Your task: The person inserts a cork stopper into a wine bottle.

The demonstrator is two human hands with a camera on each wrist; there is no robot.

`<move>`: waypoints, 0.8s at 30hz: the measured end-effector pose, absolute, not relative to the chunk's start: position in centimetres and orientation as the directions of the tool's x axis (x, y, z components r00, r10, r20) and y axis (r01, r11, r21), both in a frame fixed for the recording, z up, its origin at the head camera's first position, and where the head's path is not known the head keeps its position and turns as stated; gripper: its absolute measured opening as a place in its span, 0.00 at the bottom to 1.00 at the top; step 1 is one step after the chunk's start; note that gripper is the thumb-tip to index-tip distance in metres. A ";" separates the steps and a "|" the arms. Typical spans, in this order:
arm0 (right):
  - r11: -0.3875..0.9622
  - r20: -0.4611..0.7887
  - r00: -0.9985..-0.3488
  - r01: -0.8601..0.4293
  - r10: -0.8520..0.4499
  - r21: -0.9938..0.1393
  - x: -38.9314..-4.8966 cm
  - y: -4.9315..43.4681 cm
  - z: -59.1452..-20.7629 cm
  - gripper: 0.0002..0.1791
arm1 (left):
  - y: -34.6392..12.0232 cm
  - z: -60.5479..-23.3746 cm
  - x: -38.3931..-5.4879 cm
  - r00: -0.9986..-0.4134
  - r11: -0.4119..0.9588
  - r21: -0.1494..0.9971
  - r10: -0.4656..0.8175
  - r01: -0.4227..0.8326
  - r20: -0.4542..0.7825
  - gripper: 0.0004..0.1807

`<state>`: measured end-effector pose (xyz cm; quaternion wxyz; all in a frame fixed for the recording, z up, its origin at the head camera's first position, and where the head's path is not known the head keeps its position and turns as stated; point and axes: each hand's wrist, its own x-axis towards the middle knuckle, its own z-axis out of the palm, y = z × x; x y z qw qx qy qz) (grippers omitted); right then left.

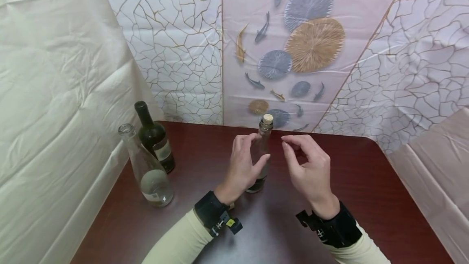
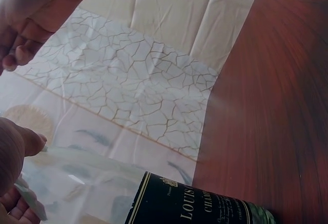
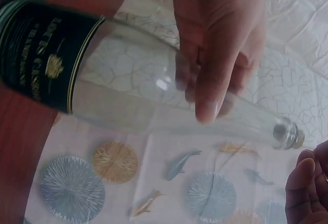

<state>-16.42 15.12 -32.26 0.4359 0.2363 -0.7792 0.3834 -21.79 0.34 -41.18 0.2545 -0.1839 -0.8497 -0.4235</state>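
Note:
A clear glass bottle (image 1: 261,146) with a dark green label (image 2: 189,203) stands upright on the table. A light cork (image 1: 268,119) sits in its mouth, part of it above the rim. My left hand (image 1: 243,160) holds the bottle below the neck, thumb across the near side and fingers around the far side. Through the glass in the right wrist view, parts of those fingers show. My right hand (image 1: 311,166) is just right of the bottle, below cork height, fingers loosely bent. Its thumb and index fingertips are close together, with nothing seen between them.
At the left of the dark red table (image 1: 351,174) stand an open clear bottle (image 1: 155,184) with a pale label and, behind it, a dark green wine bottle (image 1: 154,133). A small beige piece (image 1: 231,206) shows beside my left wrist. Patterned cloth (image 1: 183,52) hangs along the back edge.

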 end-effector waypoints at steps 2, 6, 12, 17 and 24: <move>0.587 0.857 -0.515 -0.703 -0.029 -0.402 -16.2 15.1 -32.3 0.09 | 0.8 -41.2 -21.9 -0.806 0.575 0.626 0.105 0.527 0.582 0.31; 0.580 0.854 -0.519 -0.704 -0.027 -0.410 -15.7 14.9 -32.2 0.10 | 1.6 -41.2 -22.0 -0.802 0.578 0.616 0.119 0.535 0.585 0.31; 0.576 0.852 -0.523 -0.698 -0.006 -0.424 -15.4 15.0 -32.2 0.11 | 2.8 -41.2 -22.4 -0.794 0.577 0.606 0.133 0.548 0.593 0.31; 0.575 0.847 -0.531 -0.694 -0.004 -0.432 -15.3 15.2 -32.5 0.11 | 3.7 -41.1 -22.5 -0.793 0.573 0.600 0.154 0.558 0.590 0.31; 0.564 0.839 -0.543 -0.698 -0.015 -0.441 -15.2 15.6 -32.9 0.12 | 4.4 -41.1 -22.6 -0.790 0.579 0.589 0.170 0.564 0.589 0.32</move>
